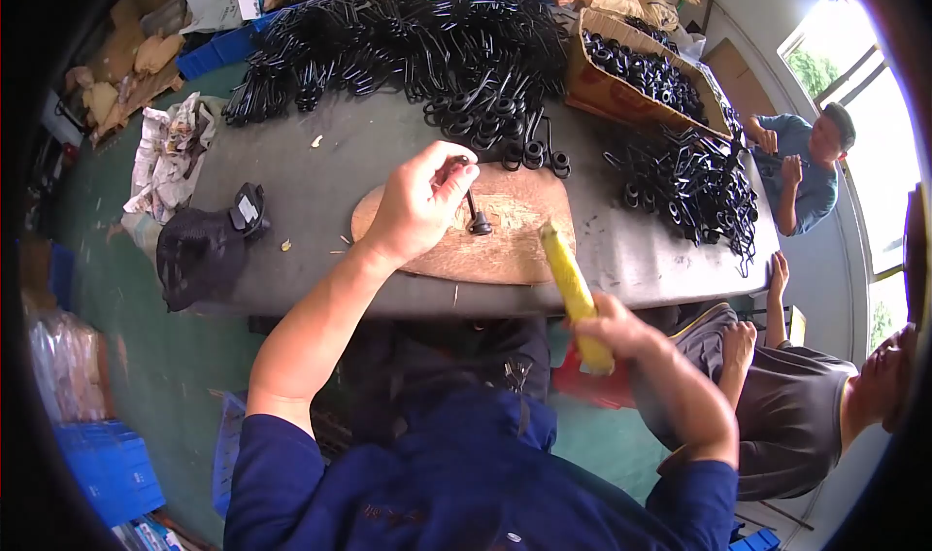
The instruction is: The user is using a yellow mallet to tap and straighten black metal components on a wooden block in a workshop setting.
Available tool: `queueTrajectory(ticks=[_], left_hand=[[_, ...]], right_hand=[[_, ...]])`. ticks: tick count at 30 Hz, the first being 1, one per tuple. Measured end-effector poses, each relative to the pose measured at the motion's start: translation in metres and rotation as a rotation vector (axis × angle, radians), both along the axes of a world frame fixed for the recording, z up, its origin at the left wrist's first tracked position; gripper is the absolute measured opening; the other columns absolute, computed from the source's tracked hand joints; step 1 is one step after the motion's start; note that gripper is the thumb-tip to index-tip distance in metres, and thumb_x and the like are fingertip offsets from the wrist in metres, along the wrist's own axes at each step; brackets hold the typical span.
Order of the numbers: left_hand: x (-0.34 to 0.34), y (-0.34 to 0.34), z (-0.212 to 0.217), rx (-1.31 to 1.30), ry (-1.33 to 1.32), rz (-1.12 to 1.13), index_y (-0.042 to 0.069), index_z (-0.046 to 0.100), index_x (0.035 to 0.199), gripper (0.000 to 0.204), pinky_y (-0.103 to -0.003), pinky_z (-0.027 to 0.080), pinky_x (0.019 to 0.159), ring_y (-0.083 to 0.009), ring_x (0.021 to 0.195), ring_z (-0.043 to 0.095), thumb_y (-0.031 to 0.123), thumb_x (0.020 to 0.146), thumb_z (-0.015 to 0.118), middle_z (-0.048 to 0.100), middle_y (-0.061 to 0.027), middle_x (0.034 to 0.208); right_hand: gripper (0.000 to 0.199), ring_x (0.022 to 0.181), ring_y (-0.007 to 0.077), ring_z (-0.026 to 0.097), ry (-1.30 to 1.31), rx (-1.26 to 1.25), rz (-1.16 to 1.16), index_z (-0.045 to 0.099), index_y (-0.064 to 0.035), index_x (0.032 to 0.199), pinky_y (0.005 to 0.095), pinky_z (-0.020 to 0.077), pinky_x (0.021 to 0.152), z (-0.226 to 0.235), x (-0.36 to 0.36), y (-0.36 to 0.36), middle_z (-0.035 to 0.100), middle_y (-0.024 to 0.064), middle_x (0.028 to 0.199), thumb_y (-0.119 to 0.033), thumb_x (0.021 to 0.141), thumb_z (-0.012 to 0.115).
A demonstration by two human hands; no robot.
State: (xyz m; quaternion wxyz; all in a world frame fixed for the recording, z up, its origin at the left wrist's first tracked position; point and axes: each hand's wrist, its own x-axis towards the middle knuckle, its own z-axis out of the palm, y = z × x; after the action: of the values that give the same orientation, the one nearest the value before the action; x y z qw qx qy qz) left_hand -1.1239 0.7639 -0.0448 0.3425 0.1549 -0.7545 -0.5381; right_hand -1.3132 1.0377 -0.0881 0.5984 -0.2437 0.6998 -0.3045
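My left fingers (458, 186) pinch the top of a black rod (472, 202), thumb against index. Rubber end (480, 224) points down at the board (417, 252), looks like it's on it; can't confirm contact. Right fingers (604, 320) wrapped round a yellow bar (571, 284), a bit blurred, bar slanting up and away toward the board's right edge, apart from the rod.

Risks, my call: if the bar swings over to the rod, my left thumb sits right at the top, so poor aim means a hit knuckle. Rod leans slightly; a loose pinch could let it tip or the rubber skid on the smooth wood. Blurry right grip, so can't judge whether the bar might twist.

Further out: loose rods (532, 153) overlap the board's far edge, could get knocked or snagged. Board lies on the counter (641, 277) near my edge; an off-centre blow might shift it. Right-hand pile (680, 187) and a seated co-worker (791, 410) limit room for a wide backswing.
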Motion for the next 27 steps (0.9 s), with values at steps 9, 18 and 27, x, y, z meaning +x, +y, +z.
queueTrajectory(ticks=[9,18,27], left_hand=[[-0.015,-0.040,-0.004,-0.182,-0.123,-0.053,0.000,0.064,0.093,0.010,-0.022,0.046,0.056,-0.0045,0.063,0.054,0.009,0.090,0.065,0.061,0.0017,0.073],[-0.012,-0.042,0.009,-0.222,-0.196,-0.068,0.000,0.065,0.084,0.010,-0.022,0.040,0.054,-0.0033,0.061,0.046,0.009,0.087,0.067,0.057,0.0037,0.066],[-0.016,-0.040,0.000,-0.324,-0.118,-0.050,0.002,0.065,0.082,0.010,-0.027,0.041,0.050,-0.0055,0.056,0.046,0.011,0.085,0.067,0.056,-0.0019,0.060]], right_hand=[[0.041,0.083,0.0297,0.067,-0.856,-0.494,-0.593,0.044,-0.0027,0.124,0.0422,0.0580,0.073,-0.061,0.122,-0.008,0.062,0.0194,0.107,-0.017,0.090,0.063],[0.029,0.077,0.0142,0.061,0.539,-0.742,-0.462,0.045,-0.0005,0.113,0.0262,0.0498,0.068,0.034,0.111,-0.051,0.061,0.0084,0.092,-0.003,0.089,0.061],[0.034,0.078,0.0305,0.065,0.568,-0.380,-0.224,0.050,0.0039,0.106,0.0419,0.0505,0.070,-0.019,0.099,-0.051,0.061,0.0251,0.080,-0.017,0.083,0.065]])
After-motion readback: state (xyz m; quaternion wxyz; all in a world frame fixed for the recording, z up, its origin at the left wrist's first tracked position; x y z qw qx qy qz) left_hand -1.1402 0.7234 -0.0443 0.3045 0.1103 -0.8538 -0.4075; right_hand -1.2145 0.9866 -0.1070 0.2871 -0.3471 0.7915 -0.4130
